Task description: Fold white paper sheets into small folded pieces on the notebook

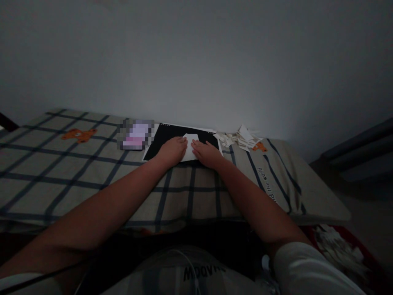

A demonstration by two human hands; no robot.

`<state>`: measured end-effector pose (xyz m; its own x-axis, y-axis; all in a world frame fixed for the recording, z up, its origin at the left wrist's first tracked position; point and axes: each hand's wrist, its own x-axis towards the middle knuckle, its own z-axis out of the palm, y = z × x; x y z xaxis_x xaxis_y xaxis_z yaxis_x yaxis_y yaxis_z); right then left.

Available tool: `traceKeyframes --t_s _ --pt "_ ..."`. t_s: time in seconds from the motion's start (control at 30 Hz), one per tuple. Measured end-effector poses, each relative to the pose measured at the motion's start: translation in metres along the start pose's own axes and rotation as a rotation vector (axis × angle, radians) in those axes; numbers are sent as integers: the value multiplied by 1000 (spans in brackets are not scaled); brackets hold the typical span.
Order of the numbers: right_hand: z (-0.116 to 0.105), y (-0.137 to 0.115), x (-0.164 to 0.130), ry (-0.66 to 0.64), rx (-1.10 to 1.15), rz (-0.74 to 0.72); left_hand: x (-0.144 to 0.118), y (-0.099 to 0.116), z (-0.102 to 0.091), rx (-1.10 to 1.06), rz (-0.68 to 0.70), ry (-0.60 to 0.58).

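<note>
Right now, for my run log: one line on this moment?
left hand flat on white paper | right hand flat on it | black sheet beneath

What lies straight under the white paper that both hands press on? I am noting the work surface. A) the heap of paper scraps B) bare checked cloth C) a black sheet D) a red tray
C: the white paper, pressed by the left hand and right hand, lies on a black sheet on the checked cloth; the paper scraps lie apart to the right.
</note>
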<state>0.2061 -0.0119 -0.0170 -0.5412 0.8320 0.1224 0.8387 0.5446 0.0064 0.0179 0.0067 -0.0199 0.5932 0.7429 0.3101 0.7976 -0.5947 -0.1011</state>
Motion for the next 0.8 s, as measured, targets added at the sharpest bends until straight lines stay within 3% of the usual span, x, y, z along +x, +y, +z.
traceKeyframes --t_s 0.5,0.8 --pt "-3 -13 -3 -17 -46 56 -4 12 -3 13 -39 -118" --pt "-3 -6 -4 55 -51 4 -6 9 -2 -21 -41 -91"
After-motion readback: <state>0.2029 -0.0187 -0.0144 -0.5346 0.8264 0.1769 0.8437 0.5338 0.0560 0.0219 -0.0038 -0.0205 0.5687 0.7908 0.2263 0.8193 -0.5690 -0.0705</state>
